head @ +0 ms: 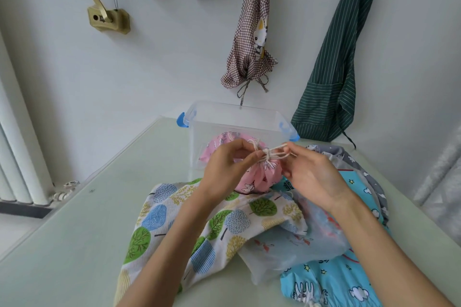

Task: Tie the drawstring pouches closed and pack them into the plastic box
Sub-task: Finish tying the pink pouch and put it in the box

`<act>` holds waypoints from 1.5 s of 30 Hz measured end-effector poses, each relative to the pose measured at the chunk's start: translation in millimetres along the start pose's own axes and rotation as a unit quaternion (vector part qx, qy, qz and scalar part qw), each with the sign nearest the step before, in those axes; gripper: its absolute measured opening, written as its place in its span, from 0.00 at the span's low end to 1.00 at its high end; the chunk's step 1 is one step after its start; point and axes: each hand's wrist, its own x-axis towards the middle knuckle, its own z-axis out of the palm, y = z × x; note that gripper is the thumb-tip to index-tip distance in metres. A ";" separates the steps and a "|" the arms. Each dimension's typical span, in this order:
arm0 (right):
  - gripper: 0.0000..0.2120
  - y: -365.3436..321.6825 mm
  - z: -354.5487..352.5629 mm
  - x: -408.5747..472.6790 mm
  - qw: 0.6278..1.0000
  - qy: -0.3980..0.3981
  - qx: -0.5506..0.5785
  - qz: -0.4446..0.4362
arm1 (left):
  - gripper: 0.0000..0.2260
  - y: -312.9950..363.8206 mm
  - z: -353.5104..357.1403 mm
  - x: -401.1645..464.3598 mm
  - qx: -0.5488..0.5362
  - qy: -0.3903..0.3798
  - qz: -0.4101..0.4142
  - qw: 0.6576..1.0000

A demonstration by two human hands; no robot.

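While the cord is only half knotted, items are listed from the left edge across.

Radiator (15,157): white, against the wall beside the bench (74,232), which is pale green.

Tree-print pouch (189,227): lies flat and open on the bench under the left forearm, not yet tied.

Left hand (224,169): fingers curled, pinching the drawstring (268,154) at the gathered neck of the pink pouch (259,177).

Pink pouch: neck drawn shut, held just above the bench, directly in front of the plastic box (239,117). A second pink pouch (219,144) already lies inside the box.

Plastic box: clear, blue latches, lid off, at the far side of the bench.

Right hand (311,174): fingers curled, pinching the loose cord ends on the right of the knot.

Translucent bag (294,244), blue cartoon-print pouch (336,279), grey cloud-print pouch (349,157): heaped on the bench under and beyond the right forearm, all untied as far as can be seen.

Risks, as judged: if either pinch slips before the loop is pulled through, the wrap could slacken and the neck reopen. Uneven pull may produce a loose knot that undoes in packing. The trailing cord ends could snag the fabrics heaped below.
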 end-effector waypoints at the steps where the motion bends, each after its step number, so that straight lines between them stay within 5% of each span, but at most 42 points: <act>1: 0.08 0.7 0.6 1.1 1.000 0.011 -0.003 -0.006 | 0.07 -0.4 0.4 -0.1 -0.001 -0.001 -0.001 1.000; 4: 0.10 -2.3 5.0 3.4 0.980 0.079 -0.171 -0.056 | 0.07 -1.3 1.2 -0.8 -0.005 -0.005 -0.011 1.000; 7: 0.13 -8.0 -1.5 4.3 0.881 0.153 -0.425 -0.139 | 0.07 1.5 0.0 -1.3 -0.030 0.015 -0.028 0.999; 9: 0.15 -13.6 -3.7 1.2 0.839 0.167 -0.490 -0.166 | 0.07 7.1 -1.5 -1.3 -0.062 0.035 -0.037 0.997; 14: 0.14 -15.9 5.7 -9.3 0.890 0.119 -0.417 -0.140 | 0.07 14.0 2.7 -4.1 -0.152 0.073 -0.111 0.979; 26: 0.15 10.6 -10.8 -15.2 0.937 0.211 -0.269 -0.065 | 0.06 6.1 6.6 -2.8 -0.139 0.159 -0.157 0.965; 35: 0.14 17.4 -12.2 -11.6 0.919 0.147 -0.362 -0.054 | 0.08 0.1 4.1 2.5 -0.179 0.180 -0.182 0.950; 40: 0.12 22.5 -16.4 -13.5 0.895 0.167 -0.411 -0.049 | 0.05 -3.9 -4.5 2.5 -0.154 0.114 -0.197 0.962; 45: 0.14 9.8 -20.0 -21.7 0.917 0.158 -0.362 -0.043 | 0.04 -1.7 -6.9 4.5 -0.138 0.092 -0.197 0.966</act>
